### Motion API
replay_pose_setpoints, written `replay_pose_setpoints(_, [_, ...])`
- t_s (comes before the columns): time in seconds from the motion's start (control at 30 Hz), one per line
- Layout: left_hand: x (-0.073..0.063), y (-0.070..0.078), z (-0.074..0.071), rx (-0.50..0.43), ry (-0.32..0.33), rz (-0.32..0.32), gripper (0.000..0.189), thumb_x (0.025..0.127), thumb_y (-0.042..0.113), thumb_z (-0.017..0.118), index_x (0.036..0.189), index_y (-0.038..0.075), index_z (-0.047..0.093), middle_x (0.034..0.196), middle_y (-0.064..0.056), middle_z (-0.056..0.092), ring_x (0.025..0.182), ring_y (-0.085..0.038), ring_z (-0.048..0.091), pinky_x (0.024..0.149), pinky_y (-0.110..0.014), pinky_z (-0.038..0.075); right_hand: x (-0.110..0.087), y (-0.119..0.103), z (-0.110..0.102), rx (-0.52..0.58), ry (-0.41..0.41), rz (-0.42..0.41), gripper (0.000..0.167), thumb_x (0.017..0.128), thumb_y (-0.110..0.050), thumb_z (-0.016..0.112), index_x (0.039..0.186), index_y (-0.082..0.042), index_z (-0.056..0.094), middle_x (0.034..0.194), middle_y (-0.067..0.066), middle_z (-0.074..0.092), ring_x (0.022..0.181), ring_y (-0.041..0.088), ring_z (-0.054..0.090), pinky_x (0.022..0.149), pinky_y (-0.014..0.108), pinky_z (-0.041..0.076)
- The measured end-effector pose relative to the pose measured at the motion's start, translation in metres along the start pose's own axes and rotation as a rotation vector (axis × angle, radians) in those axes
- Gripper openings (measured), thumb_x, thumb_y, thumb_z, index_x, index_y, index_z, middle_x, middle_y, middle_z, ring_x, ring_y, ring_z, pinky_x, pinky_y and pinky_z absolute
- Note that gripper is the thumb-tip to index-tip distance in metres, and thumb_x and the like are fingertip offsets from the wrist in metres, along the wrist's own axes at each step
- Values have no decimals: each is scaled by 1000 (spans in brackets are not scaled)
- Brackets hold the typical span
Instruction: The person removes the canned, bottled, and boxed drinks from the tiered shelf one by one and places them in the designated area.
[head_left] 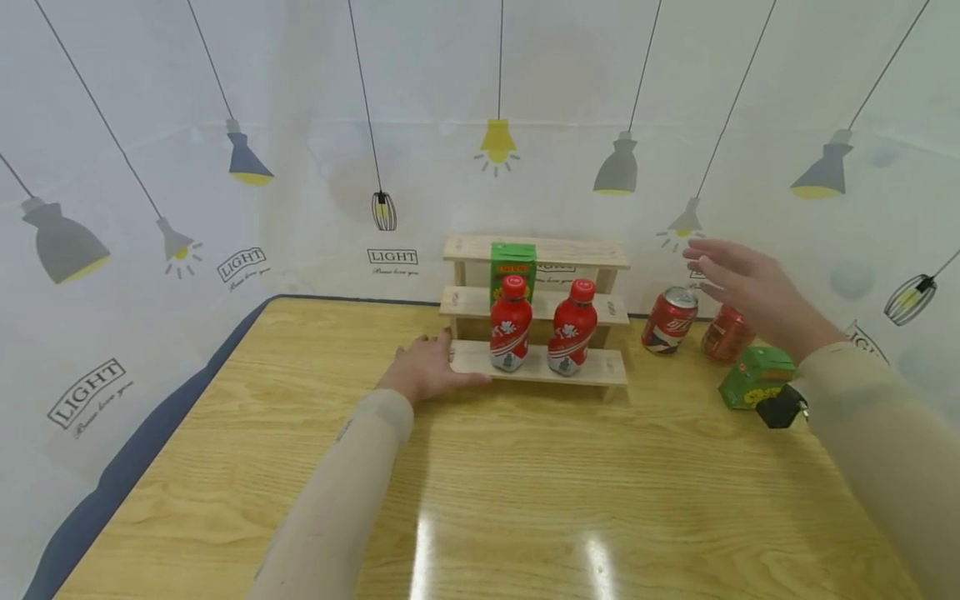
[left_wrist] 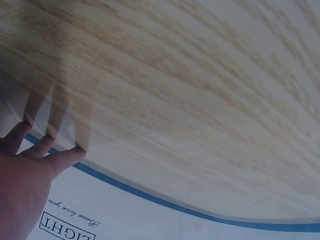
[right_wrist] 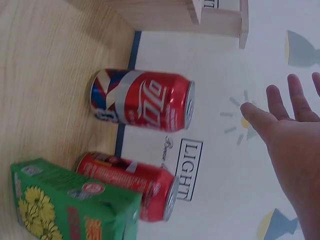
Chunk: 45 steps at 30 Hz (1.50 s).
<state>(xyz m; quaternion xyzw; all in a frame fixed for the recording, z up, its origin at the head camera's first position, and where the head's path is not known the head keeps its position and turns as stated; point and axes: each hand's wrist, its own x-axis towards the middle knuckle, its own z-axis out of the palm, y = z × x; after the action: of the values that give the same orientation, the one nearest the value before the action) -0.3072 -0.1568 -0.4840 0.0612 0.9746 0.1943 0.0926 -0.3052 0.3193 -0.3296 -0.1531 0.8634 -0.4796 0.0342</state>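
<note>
My left hand (head_left: 426, 367) rests at the left end of a three-step wooden shelf (head_left: 611, 367), thumb along the lowest step's front. In the left wrist view its fingertips (left_wrist: 80, 151) meet the wood tabletop. Two red bottles (head_left: 510, 325) (head_left: 573, 329) stand upright on the lowest step, and a green drink carton (head_left: 513, 260) is on the step behind. With fingers extended, my right hand (head_left: 757, 283) hovers holding nothing. Near it are a red soda can (head_left: 670, 321), a second red can (head_left: 727, 335) partly hidden by the hand, and another green carton (head_left: 757, 375).
A white curtain (head_left: 315, 167) printed with lamps hangs behind and left of the wood table (head_left: 480, 492). Blue edging (head_left: 180, 392) runs along the table's left and back. A black object (head_left: 782, 407) shows by my right wrist.
</note>
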Motion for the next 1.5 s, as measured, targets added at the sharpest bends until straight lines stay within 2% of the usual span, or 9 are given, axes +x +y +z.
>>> replay_pose_setpoints(0.13, [0, 0, 0, 9, 1, -2, 154, 52, 115, 44, 168, 15, 29, 166, -16, 48, 156, -43, 41, 127, -71, 30, 11, -11, 11, 5, -6, -15, 60, 113, -44, 47, 167, -18, 36, 165, 2, 44, 148, 10, 46, 119, 23, 46])
replay_pose_setpoints(0.23, [-2, 0, 0, 3, 0, -3, 154, 53, 115, 45, 168, 15, 29, 166, -16, 47, 156, -43, 40, 127, -72, 29, 19, -21, 19, -18, -26, -26, 62, 113, -45, 48, 167, -18, 34, 168, 5, 43, 154, 21, 43, 122, 28, 45])
replay_pose_setpoints(0.37, [-3, 1, -1, 3, -1, 0, 153, 54, 114, 46, 169, 14, 28, 167, -17, 46, 156, -43, 39, 127, -72, 29, 30, -32, 30, -68, -61, -39, 64, 112, -48, 47, 168, -20, 32, 171, 9, 40, 158, 33, 38, 128, 44, 40])
replay_pose_setpoints(0.47, [-2, 1, -1, 10, -2, 4, 153, 55, 114, 46, 169, 13, 28, 167, -17, 46, 156, -42, 40, 127, -72, 30, 36, -40, 37, -108, -76, -52, 66, 111, -51, 49, 168, -23, 33, 172, 7, 40, 159, 33, 38, 129, 57, 37])
replay_pose_setpoints(0.57, [-1, 1, -1, 10, -3, 5, 153, 55, 114, 46, 169, 14, 28, 167, -16, 46, 156, -42, 40, 127, -72, 30, 43, -47, 43, -135, -90, -66, 67, 110, -52, 51, 168, -24, 33, 172, 5, 40, 159, 33, 38, 128, 62, 36])
replay_pose_setpoints(0.77, [0, 1, 0, 16, -2, 0, 152, 56, 114, 46, 168, 14, 29, 167, -16, 47, 156, -42, 40, 127, -71, 31, 56, -67, 53, -115, -122, -60, 71, 109, -55, 52, 169, -24, 30, 174, 8, 36, 159, 38, 38, 129, 62, 34])
replay_pose_setpoints(1.07, [0, 1, 1, 9, -2, 1, 152, 55, 114, 47, 168, 14, 29, 166, -16, 48, 156, -42, 40, 127, -71, 31, 79, -91, 75, 88, -161, -4, 70, 110, -38, 58, 168, -11, 29, 174, 18, 32, 161, 39, 32, 131, 57, 32])
replay_pose_setpoints(1.37, [0, 1, 1, 4, -4, -13, 152, 54, 114, 46, 168, 14, 30, 165, -16, 49, 156, -42, 40, 127, -71, 30, 97, -103, 104, 70, -227, 4, 64, 110, -30, 60, 165, -11, 35, 170, 18, 38, 154, 37, 45, 126, 55, 42])
replay_pose_setpoints(1.5, [1, 0, 1, 2, -4, -13, 153, 54, 115, 46, 168, 14, 30, 166, -16, 48, 156, -42, 40, 127, -71, 30, 100, -108, 114, -4, -262, -6, 64, 109, -34, 62, 164, -14, 37, 169, 16, 40, 150, 35, 50, 125, 54, 45])
